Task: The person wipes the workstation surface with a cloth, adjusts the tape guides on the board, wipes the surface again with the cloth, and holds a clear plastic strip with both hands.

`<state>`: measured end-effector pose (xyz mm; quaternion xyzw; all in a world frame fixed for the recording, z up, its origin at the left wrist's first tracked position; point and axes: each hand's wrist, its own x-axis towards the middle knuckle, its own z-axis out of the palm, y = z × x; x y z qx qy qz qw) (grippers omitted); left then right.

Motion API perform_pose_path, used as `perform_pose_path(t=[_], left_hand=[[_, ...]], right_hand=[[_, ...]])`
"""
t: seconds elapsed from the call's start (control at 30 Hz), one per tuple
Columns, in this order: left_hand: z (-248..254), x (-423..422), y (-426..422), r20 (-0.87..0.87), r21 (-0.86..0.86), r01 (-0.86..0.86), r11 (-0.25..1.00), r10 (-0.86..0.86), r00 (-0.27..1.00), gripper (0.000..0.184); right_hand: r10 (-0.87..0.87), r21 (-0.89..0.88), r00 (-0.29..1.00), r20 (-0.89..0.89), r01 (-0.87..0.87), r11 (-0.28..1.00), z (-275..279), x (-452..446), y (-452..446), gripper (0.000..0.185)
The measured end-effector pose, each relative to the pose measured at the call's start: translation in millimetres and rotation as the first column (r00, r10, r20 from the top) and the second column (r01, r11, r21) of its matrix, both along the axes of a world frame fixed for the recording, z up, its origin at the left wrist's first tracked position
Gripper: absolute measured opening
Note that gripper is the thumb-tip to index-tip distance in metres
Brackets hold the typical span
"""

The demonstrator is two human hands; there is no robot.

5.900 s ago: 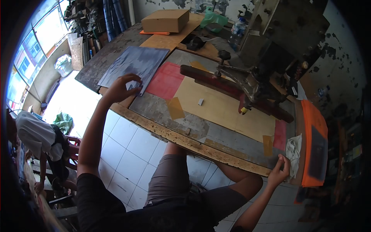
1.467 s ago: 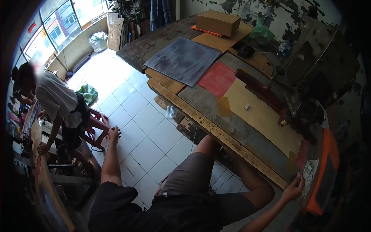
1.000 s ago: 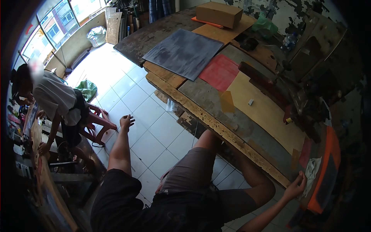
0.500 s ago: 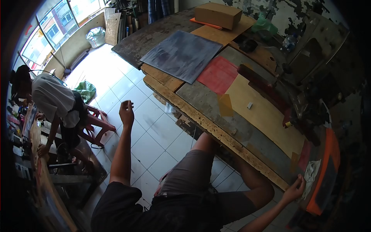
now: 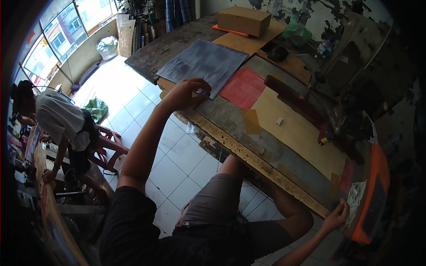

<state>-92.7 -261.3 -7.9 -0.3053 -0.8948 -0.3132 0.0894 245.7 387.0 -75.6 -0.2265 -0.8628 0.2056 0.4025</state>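
Note:
My left hand point(image 5: 187, 94) is over the near edge of the table, at the near corner of a grey-blue smeared sheet point(image 5: 202, 62). Its fingers are curved, with a gap between thumb and fingertips; whether they touch the sheet I cannot tell. My right hand point(image 5: 336, 216) rests at the table's right end, fingers drawn together beside a crumpled pale cloth point(image 5: 356, 197). What those fingers hold, if anything, is hidden. Between the hands lie a red sheet point(image 5: 243, 88) and a long cream sheet point(image 5: 293, 128) with a small white piece point(image 5: 279, 121) on it.
A clamp-like dark metal device point(image 5: 337, 111) stands over the table's far side. A cardboard box point(image 5: 244, 22) sits at the back, and an orange-edged dark object point(image 5: 375, 199) at the right. Another person point(image 5: 62, 115) bends over a bench at the left, beside a red stool point(image 5: 108, 148).
My left hand has swung up and right from above the floor to the grey-blue sheet's corner. My right hand has stayed by the cloth. The view has shifted slightly.

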Motion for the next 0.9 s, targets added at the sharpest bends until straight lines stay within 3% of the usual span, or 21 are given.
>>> perform_pose_path(t=[0.23,0.63,0.83,0.9], left_hand=[[16.0,-8.3,0.4,0.092,-0.067,0.019,0.998,-0.013,0.996,0.015],[12.7,-22.4,-8.5,0.047,-0.035,0.117,0.993,-0.115,0.992,0.013],[7.0,-27.8,-10.9,0.033,-0.059,0.079,0.995,-0.078,0.996,0.015],[4.0,-29.1,-14.1,0.139,0.038,0.066,0.997,-0.07,0.988,0.015]], right_hand=[[-0.008,0.012,1.0,0.003,0.007,1.0,-3.9,0.3,5.1,0.031],[-0.028,-0.006,0.999,0.033,0.029,1.0,-0.4,0.1,1.3,0.031],[-0.022,0.01,0.999,0.025,0.021,1.0,-5.3,1.8,8.9,0.031],[-0.024,-0.004,1.0,0.021,0.024,1.0,-3.1,0.8,5.1,0.031]])
